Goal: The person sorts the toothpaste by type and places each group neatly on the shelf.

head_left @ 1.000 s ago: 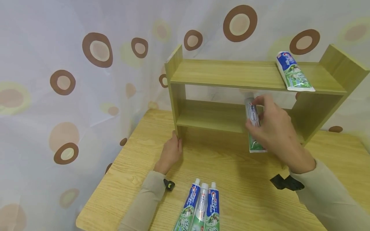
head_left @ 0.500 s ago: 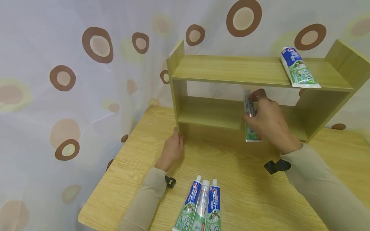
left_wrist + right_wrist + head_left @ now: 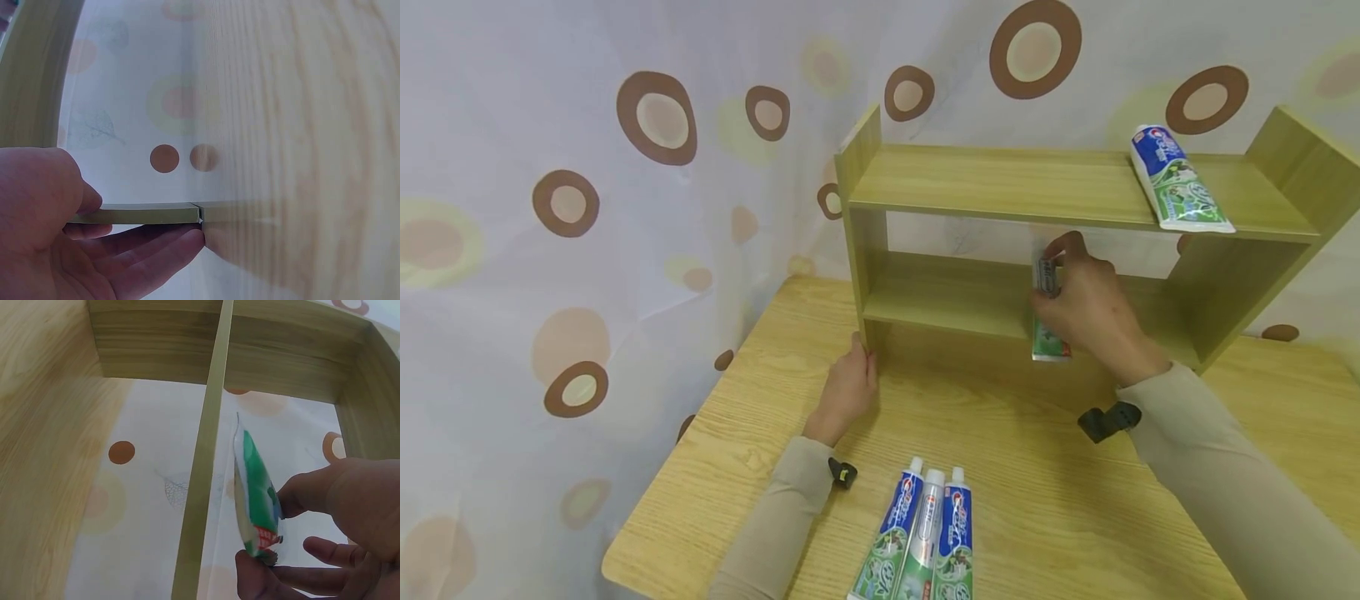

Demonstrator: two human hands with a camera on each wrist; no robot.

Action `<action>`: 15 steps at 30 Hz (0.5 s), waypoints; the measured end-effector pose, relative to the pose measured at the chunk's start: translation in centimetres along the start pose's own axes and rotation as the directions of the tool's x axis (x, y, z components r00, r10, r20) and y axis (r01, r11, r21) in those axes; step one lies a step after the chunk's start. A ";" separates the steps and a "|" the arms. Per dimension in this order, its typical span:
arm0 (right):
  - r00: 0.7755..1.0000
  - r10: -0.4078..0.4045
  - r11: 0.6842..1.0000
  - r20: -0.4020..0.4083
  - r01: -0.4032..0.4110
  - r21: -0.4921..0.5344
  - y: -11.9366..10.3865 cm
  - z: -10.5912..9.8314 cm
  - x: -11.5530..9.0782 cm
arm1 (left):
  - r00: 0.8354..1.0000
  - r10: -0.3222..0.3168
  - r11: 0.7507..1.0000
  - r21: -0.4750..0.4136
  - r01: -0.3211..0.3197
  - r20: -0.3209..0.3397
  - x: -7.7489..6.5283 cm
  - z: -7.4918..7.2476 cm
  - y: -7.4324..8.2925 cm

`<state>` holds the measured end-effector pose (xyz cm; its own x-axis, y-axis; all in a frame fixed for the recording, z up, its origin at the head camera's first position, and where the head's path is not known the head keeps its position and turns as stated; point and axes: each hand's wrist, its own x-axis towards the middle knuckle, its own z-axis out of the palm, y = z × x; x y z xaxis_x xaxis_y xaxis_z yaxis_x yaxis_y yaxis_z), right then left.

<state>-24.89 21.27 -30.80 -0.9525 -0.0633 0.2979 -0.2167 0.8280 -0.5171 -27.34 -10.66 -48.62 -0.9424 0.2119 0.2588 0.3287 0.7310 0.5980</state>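
A two-tier wooden shelf (image 3: 985, 185) stands on the table. My left hand (image 3: 845, 387) holds the lower front of its left side panel (image 3: 856, 250). The left wrist view has the thumb on one face of that panel's edge (image 3: 150, 215) and the fingers along the other. My right hand (image 3: 1093, 304) pinches a silver-and-green toothpaste tube (image 3: 1049, 340) between thumb and fingers at the lower tier, its flat end toward me past the front edge. In the right wrist view the tube (image 3: 257, 487) is beside the lower board's edge (image 3: 203, 456). A blue-and-green toothpaste tube (image 3: 1180, 179) lies on the top tier, toward the right.
Three more toothpaste tubes lie side by side at the table's front: a blue-and-green one (image 3: 891, 533), a silver-and-green one (image 3: 922, 542) and another blue-and-green one (image 3: 954, 533). A patterned curtain (image 3: 647, 217) hangs behind the table (image 3: 760, 400) and along its left.
My right hand has moved forward and slightly left with the silver-and-green tube, farther in over the lower tier. The left hand keeps its hold on the side panel. The head view has shifted slightly.
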 end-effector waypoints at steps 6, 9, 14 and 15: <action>0.999 0.032 0.999 0.028 -0.033 0.017 0.5 0.3 0.4 | 1.000 -0.002 1.000 0.006 0.002 -0.004 0.0 0.1 -0.1; 0.998 0.045 0.999 0.040 -0.046 0.021 0.8 0.4 0.6 | 1.000 -0.003 1.000 0.008 0.003 -0.007 0.0 0.1 -0.1; 0.996 0.068 0.997 0.060 -0.070 0.028 1.3 0.5 1.0 | 1.000 -0.006 1.000 0.018 0.006 -0.015 0.0 0.0 0.1; 0.995 0.074 0.997 0.066 -0.076 0.028 1.4 0.5 1.1 | 1.000 -0.007 1.000 0.018 0.007 -0.016 0.0 0.0 0.1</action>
<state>-26.37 22.09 -31.65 -0.9779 -0.0389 0.2054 -0.1501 0.8145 -0.5605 -27.33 -10.59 -48.59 -0.9435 0.1963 0.2668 0.3206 0.7442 0.5860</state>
